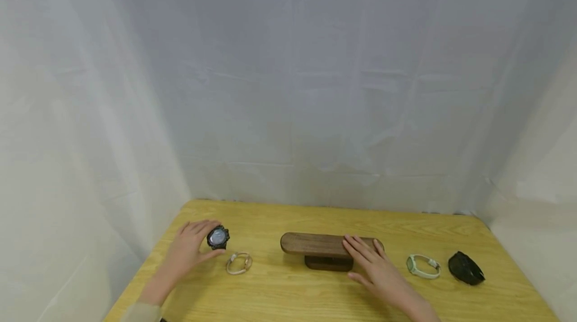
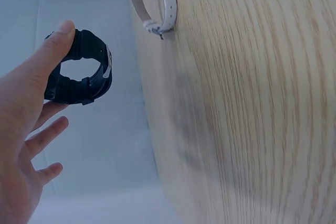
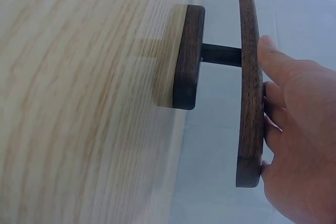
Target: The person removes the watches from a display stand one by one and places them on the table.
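My left hand [image 1: 191, 244] pinches a black digital wristwatch [image 1: 218, 237] between thumb and fingers. In the left wrist view the watch [image 2: 84, 90] hangs above the table, its strap closed in a loop and the other fingers spread behind it. A pale-strapped watch [image 1: 239, 264] with a rose-gold case lies on the table just right of that hand. On the right, my right hand [image 1: 376, 269] rests on the top bar of a dark wooden watch stand [image 1: 313, 244]. The right wrist view shows the stand's short post [image 3: 221, 54] and base [image 3: 188, 59], with the fingers laid along the bar.
Right of the stand lie a pale green watch [image 1: 423, 267] and a black watch [image 1: 466, 268] on its side. All rest on a yellow wood-grain table [image 1: 266, 302]. White sheeting [image 1: 293, 86] hangs behind and on both sides of the table.
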A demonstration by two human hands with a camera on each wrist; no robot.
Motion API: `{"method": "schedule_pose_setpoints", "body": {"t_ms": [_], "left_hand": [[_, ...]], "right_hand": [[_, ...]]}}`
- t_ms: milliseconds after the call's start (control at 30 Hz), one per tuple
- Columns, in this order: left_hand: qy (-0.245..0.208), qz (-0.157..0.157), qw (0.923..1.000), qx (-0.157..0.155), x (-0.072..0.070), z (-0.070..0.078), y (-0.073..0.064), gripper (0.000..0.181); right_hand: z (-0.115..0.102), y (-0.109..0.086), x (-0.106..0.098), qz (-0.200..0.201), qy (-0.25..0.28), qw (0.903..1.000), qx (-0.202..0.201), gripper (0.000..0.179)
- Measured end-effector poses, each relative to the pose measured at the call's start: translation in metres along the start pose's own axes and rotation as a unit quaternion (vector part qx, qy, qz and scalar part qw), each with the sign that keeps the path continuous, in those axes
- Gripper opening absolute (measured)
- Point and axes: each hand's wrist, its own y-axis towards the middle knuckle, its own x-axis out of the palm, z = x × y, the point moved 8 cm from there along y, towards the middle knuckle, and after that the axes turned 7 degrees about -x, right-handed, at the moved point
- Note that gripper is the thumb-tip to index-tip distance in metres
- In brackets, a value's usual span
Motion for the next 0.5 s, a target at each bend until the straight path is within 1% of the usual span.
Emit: {"method": "schedule_pose_setpoints", "body": {"t_ms": [100, 300, 500], "left_hand": [[0.007, -0.006, 0.9999, -0.005, -0.003, -0.006, -0.003, 0.077], [0.023, -0.026, 0.9991, -0.023, -0.005, -0.016, -0.008, 0.072], [0.038, -0.034, 0.9985, -0.023, -0.004, -0.025, -0.016, 0.069]], "right_hand": [[-0.001, 0.000, -0.001, 0.003, -0.003, 1.0000, -0.003, 0.075], [-0.002, 0.001, -0.001, 0.002, -0.003, 1.0000, -0.003, 0.075], [0.000, 0.001, 0.000, -0.007, 0.010, 0.9999, 0.006, 0.075]]}}
